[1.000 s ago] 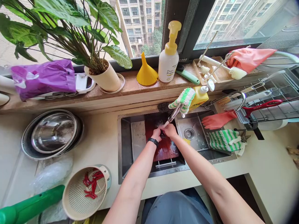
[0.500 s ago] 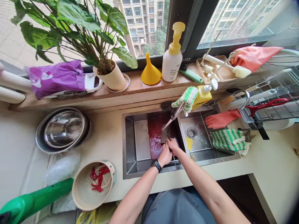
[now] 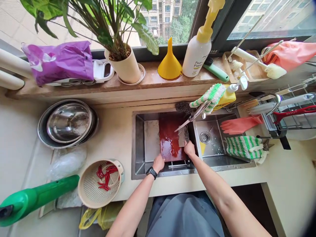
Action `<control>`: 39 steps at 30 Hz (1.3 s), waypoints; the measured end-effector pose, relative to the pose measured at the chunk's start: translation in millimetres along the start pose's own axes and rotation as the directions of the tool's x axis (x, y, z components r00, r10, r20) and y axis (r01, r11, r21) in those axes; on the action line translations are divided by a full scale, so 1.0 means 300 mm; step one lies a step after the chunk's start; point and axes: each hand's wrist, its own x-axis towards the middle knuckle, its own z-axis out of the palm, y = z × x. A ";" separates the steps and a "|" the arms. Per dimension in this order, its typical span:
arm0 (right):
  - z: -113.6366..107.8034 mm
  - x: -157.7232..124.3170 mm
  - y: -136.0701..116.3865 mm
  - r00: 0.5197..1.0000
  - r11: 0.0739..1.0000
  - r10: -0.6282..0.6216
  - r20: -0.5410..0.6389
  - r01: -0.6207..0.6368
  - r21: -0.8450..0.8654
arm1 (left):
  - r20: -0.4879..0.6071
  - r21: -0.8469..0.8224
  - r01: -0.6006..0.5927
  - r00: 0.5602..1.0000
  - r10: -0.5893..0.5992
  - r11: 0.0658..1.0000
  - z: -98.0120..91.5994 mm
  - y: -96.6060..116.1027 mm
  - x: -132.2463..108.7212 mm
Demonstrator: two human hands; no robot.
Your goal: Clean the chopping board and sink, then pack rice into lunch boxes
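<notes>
In the left basin of the sink (image 3: 138, 148) a wet reddish-brown cutting board (image 3: 169, 140) lies under running water from the faucet (image 3: 198, 110). My left hand (image 3: 158, 163) is closed on the board's near left corner, a black watch on its wrist. My right hand (image 3: 189, 148) grips a cleaver (image 3: 183, 136) by the handle, which the fingers hide. Its broad metal blade is held over the board's right side, beside the stream of water.
Left of the sink stand nested metal bowls (image 3: 69, 122) and a colander (image 3: 85, 187) with red chilies (image 3: 106, 176). A green handle (image 3: 41, 197) juts in lower left. Pink glove (image 3: 238, 125) and striped cloth (image 3: 243, 147) lie by the right basin.
My left hand has left the cleaver and moved left to the board's corner. My right hand has carried the cleaver to the board's right side. The view has shifted.
</notes>
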 end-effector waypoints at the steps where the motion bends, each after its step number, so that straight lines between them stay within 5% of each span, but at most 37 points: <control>1: 0.005 0.005 -0.007 1.000 1.000 0.005 0.003 -0.005 -0.009 | 0.012 0.086 0.010 1.000 -0.011 0.996 0.002 -0.003 0.004; 6: 0.069 0.005 -0.075 0.999 0.999 -0.024 0.035 0.025 -0.041 | 0.042 0.502 0.024 0.998 -0.052 0.864 0.010 -0.017 0.022; 11: 0.138 -0.018 -0.151 0.994 0.997 -0.066 0.087 0.069 -0.029 | 0.060 0.646 -0.019 0.998 -0.026 0.763 0.008 -0.035 0.036; 17: 0.034 -0.063 -0.114 0.936 0.974 -0.220 0.275 0.197 0.110 | 0.075 0.663 -0.100 0.995 0.068 0.742 -0.006 -0.052 0.023; 20: -0.031 -0.136 -0.077 0.880 0.905 -0.380 0.285 0.417 -0.083 | 0.035 0.655 -0.142 0.987 0.158 0.742 -0.002 -0.042 0.004; 22: -0.045 -0.203 -0.062 0.850 0.781 -0.452 0.270 0.524 -0.341 | -0.033 0.639 -0.235 0.943 0.331 0.732 0.000 -0.015 -0.010; 25: -0.028 -0.293 -0.050 0.796 0.558 -0.499 0.342 0.597 -0.577 | -0.042 0.748 -0.404 0.764 0.644 0.527 -0.018 0.051 -0.017; 27: -0.011 -0.325 -0.042 0.736 0.433 -0.537 0.412 0.660 -0.614 | 0.145 0.843 -0.467 0.676 0.722 0.268 -0.044 0.093 -0.002; 29: -0.002 -0.329 -0.032 0.692 0.356 -0.567 0.447 0.695 -0.625 | 0.401 0.833 -0.553 0.636 0.660 0.026 -0.072 0.116 0.027; 32: 0.002 -0.307 -0.018 0.682 0.332 -0.557 0.474 0.706 -0.626 | 0.638 0.736 -0.654 0.584 0.501 -0.174 -0.097 0.107 0.078; 39: 0.024 -0.261 -0.007 0.654 0.392 -0.570 0.497 0.748 -0.535 | 0.751 0.660 -0.644 0.559 0.352 -0.386 -0.095 0.032 0.121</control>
